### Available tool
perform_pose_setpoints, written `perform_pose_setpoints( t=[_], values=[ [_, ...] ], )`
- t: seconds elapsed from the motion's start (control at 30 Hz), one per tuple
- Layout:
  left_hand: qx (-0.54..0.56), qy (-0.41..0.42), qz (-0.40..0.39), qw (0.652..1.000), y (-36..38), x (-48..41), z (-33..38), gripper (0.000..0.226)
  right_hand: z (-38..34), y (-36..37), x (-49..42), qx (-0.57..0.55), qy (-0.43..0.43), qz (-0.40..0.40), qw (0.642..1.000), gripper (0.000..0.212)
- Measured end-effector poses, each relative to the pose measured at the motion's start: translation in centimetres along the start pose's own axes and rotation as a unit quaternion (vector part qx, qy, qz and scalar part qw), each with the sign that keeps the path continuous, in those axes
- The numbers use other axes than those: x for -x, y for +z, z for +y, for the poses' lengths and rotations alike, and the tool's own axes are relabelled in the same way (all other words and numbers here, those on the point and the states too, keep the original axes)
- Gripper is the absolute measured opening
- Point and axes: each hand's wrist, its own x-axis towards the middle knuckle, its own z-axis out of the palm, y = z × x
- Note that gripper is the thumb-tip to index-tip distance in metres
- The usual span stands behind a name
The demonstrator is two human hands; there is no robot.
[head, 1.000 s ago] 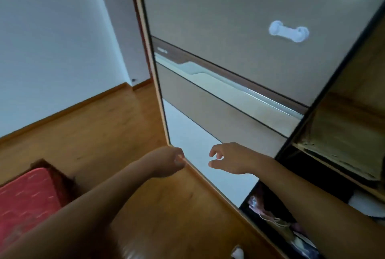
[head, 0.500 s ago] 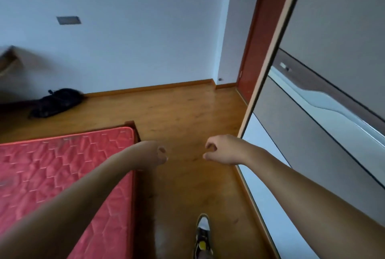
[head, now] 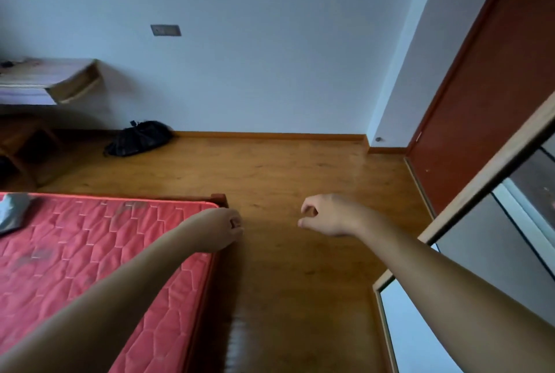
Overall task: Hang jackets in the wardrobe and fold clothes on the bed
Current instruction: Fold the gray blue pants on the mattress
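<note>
Head view, 1 camera.
- Left hand (head: pixel 223 228) hovers over the near corner of the red mattress (head: pixel 90 252). Its fingers are loosely curled with nothing in them.
- Right hand (head: pixel 327 216) hangs over the wood floor (head: pixel 300 168) off the mattress's right side, thumb and forefinger slackly bent, also empty.
- Grey item (head: pixel 13 213) lies on the mattress at its far left. It is probably a garment to fold, but it is cut by the frame edge and too blurred to name.
- Wardrobe door (head: pixel 492 222) stands well right of the mattress. No jacket or hanger shows.
- Black bag (head: pixel 138 138) lies on the floor beyond the mattress, against the wall.

Step, as judged: both hands are free and facing the bed, so this looks like the folding part, not yet begun. The next move calls for a reach across the mattress to the grey item, then spreading it flat.

Hidden: the wardrobe interior, most of the grey item, the mattress's left part, and the left hand's palm side.
</note>
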Motion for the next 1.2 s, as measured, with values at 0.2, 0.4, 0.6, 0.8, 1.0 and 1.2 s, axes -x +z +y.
perform_pose_setpoints(
  t=[0.2, 0.4, 0.6, 0.8, 1.0, 1.2],
  values=[
    [0.035, -0.033, -0.002, 0.999, -4.1, -8.3, -1.1, 0.040, 1.0, -4.7, -9.2, 0.006, -0.026, -0.018, 0.999, 0.051],
    [0.048, -0.057, -0.011, 0.997, -9.0, -19.0, -4.7, 0.041, 0.9, -9.5, -20.7, 0.017, -0.045, -0.021, 0.999, 0.050],
    [0.077, -0.080, 0.005, 0.994, -15.7, -31.0, -10.3, 0.044, 0.4, -16.0, -33.3, 0.020, -0.036, -0.006, 0.999, 0.050],
    [0.084, -0.098, 0.022, 0.991, -22.2, -40.0, -14.8, 0.045, -1.0, -22.1, -45.2, 0.016, -0.050, -0.004, 0.999, 0.048],
    [0.109, -0.111, 0.023, 0.988, -26.9, -48.5, -18.9, 0.046, -1.2, -26.9, -57.1, 0.027, -0.078, -0.042, 0.996, 0.052],
    [0.157, -0.174, 0.061, 0.970, -31.8, -57.9, -23.1, 0.049, -2.3, -32.1, -72.9, 0.064, -0.138, -0.067, 0.986, 0.053]
  ],
)
